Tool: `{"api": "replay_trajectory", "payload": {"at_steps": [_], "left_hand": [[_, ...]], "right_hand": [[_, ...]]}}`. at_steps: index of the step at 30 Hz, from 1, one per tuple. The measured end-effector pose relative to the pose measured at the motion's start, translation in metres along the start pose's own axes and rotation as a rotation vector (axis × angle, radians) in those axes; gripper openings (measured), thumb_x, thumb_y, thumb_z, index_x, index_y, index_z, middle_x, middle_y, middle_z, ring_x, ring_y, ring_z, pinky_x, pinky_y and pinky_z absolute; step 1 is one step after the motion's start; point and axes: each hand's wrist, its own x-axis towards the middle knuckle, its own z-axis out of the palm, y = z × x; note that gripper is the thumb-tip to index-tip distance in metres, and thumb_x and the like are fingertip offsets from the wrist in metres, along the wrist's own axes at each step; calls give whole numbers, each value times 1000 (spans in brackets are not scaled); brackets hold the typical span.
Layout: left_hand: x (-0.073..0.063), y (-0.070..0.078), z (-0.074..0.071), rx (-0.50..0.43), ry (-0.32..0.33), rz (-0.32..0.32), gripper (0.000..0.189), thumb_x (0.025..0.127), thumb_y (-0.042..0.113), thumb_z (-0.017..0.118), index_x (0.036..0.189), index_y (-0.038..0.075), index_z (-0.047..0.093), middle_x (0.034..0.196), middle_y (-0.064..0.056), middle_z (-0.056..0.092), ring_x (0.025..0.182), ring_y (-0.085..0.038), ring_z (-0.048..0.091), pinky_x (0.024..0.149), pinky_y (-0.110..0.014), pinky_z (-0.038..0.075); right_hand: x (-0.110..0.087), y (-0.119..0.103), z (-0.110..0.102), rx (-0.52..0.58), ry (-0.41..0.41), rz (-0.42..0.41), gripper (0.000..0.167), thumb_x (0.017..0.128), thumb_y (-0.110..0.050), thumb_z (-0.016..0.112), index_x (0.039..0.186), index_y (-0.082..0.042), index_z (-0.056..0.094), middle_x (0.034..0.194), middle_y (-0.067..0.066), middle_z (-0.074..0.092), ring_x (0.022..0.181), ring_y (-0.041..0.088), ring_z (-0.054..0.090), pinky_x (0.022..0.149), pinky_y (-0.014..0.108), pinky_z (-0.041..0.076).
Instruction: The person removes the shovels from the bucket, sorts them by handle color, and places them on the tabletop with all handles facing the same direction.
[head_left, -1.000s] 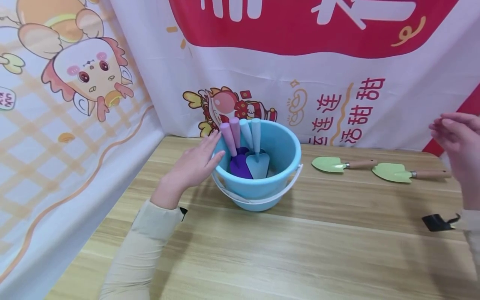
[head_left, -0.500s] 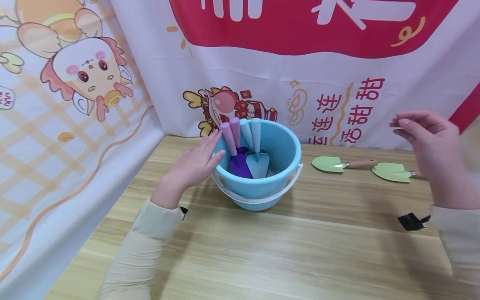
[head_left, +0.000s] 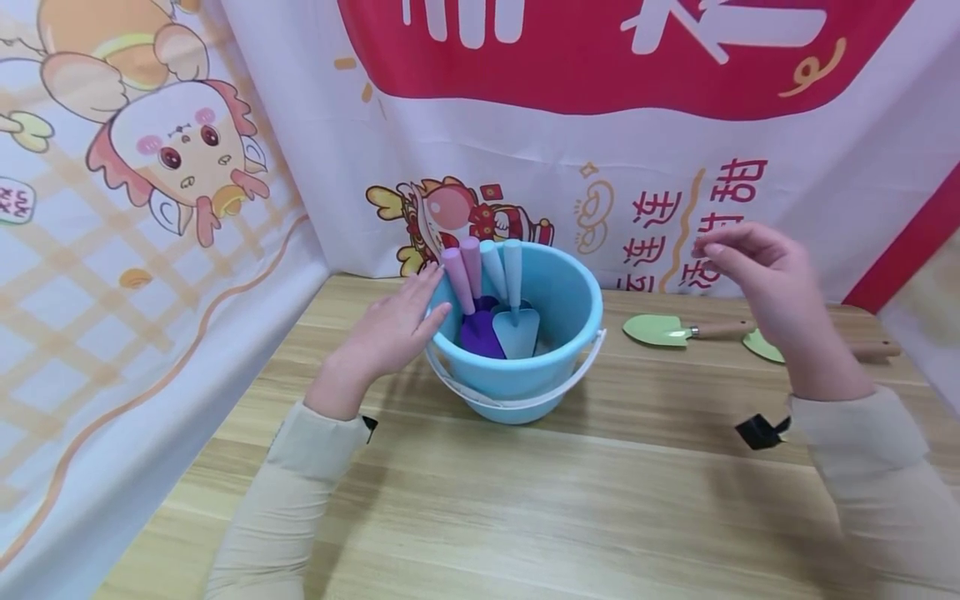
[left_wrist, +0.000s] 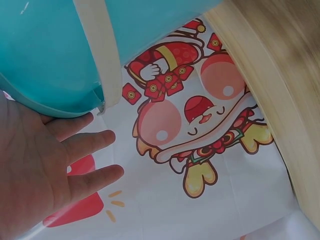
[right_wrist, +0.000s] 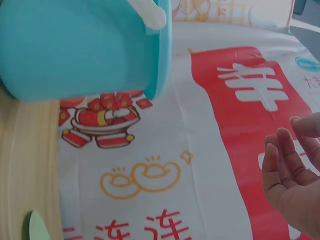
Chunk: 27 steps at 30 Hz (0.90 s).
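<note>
A light-blue bucket [head_left: 517,379] stands upright on the table, its white handle [head_left: 588,367] hanging down at the front. Inside lean purple trowels [head_left: 482,337] with pink handles and pale-blue trowels [head_left: 516,333]. My left hand [head_left: 386,329] touches the bucket's left rim with straight fingers; the left wrist view shows its fingers [left_wrist: 92,143] spread beside the rim. Holding nothing, my right hand [head_left: 776,287] hovers above two green trowels with wooden handles. Of these, the left trowel [head_left: 656,330] lies in full view, while the right trowel [head_left: 873,351] is partly hidden behind my hand and forearm.
The wooden table [head_left: 540,508] stretches out in front of the bucket. A white cloth with red print [head_left: 600,67] hangs behind it, and a patterned cloth [head_left: 135,250] covers the left side. A black strap piece [head_left: 761,432] juts from the right wrist.
My right hand has moved left from the far right, passing over the right green trowel toward the bucket. The left hand, bucket and trowels stay in place.
</note>
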Motion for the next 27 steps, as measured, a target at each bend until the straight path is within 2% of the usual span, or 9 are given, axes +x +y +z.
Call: {"api": "replay_trajectory", "payload": {"at_steps": [4,12,19,22,27], "left_hand": [[-1,-1,1,3,-6,3,69,110,48,33,166,13,13,172,-7,10,156,-32,8,117,-68,21],[-2,0,0,11,-2,7,69,110,47,33,166,12,12,172,-9,10,156,-31,8,117,-68,20],[-1,0,-1,5,-14,2,69,110,49,31,166,14,10,172,-7,7,157,-31,5,118,-67,19],[-1,0,-1,6,-18,2,69,110,49,31,166,14,10,172,-6,6,157,-31,5,118,-66,19],[-1,-2,-1,6,-15,3,70,110,51,30,166,14,10,172,-6,8,157,-31,6,118,-67,19]], "right_hand": [[5,3,16,-75,-45,3,20,100,-8,66,118,1,71,110,6,70,103,17,64,88,16,53],[14,12,52,-353,-151,59,25,103,-22,65,121,-5,70,118,2,69,111,14,61,92,18,50],[25,20,74,-429,-236,17,29,103,-19,64,125,-1,68,122,11,69,109,21,64,91,20,53],[32,23,82,-465,-280,9,30,104,-19,63,127,-1,68,125,15,68,110,27,66,92,26,55],[44,28,93,-501,-319,31,29,103,-17,62,129,-3,68,127,16,68,112,32,67,96,45,56]]}}
